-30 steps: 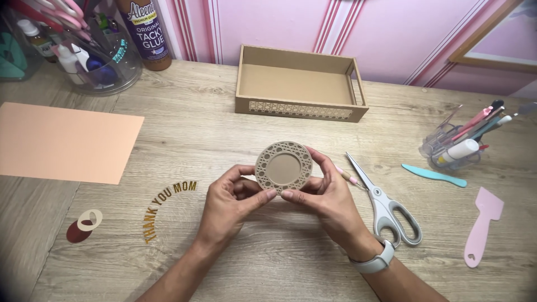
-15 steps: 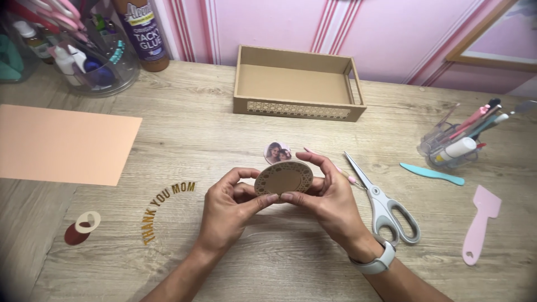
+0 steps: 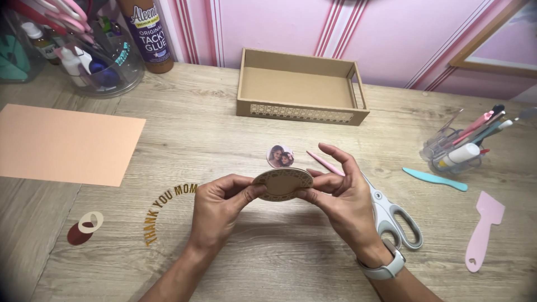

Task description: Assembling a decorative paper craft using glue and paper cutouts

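Both hands hold a round tan cardboard frame (image 3: 282, 183) with a lattice rim, tilted nearly flat above the wooden table (image 3: 224, 145). My left hand (image 3: 219, 208) pinches its left edge and my right hand (image 3: 342, 197) pinches its right edge, upper fingers spread. A small round photo (image 3: 280, 156) lies on the table just behind the frame. A thin pink stick (image 3: 324, 163) lies beside the photo, partly behind my right fingers.
A tan cardboard tray (image 3: 302, 88) stands at the back. Scissors (image 3: 391, 215) lie right of my right hand, with a pink scraper (image 3: 483, 231), a teal spatula (image 3: 435, 179) and a clear tool holder (image 3: 458, 148). A peach paper sheet (image 3: 64, 144), gold cut-out lettering (image 3: 165, 210), paper rings (image 3: 85, 227), a glue bottle (image 3: 146, 34) and a jar (image 3: 92, 50) sit left.
The round frame has tipped from facing me to lying almost flat, and lowered slightly. The round photo behind it has come into view.
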